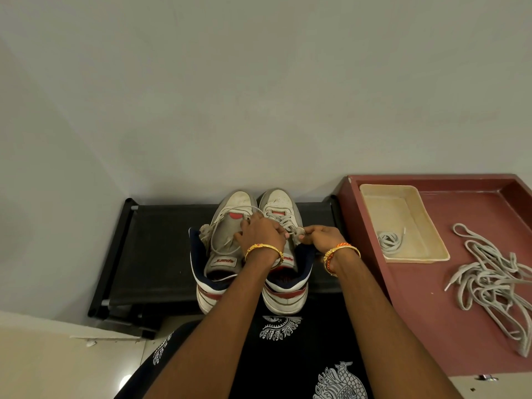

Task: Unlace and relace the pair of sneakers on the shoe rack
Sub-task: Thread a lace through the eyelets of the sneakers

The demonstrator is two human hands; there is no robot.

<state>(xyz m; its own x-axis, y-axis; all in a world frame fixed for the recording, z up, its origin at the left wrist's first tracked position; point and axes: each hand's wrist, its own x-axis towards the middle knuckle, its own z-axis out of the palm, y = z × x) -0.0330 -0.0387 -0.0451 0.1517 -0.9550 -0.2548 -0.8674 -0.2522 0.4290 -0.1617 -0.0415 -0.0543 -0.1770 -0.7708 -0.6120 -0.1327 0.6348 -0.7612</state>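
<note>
Two white sneakers with navy collars and red stripes stand side by side on a black shoe rack [161,254], toes toward the wall. The left sneaker [227,226] has a loose grey lace looping over its tongue. The right sneaker [283,208] is laced across the front. My left hand [260,233] sits over the gap between the shoes, fingers closed around lace. My right hand [321,236] pinches a lace end [292,233] of the right sneaker, drawn taut between both hands. Both wrists carry gold bangles.
A maroon tray-like surface [426,298] lies to the right. On it stand a cream plastic tray [403,208] holding a coiled grey lace [388,240], and a tangled pile of grey laces [489,283]. A grey wall rises behind the rack. My dark patterned clothing [288,355] fills the foreground.
</note>
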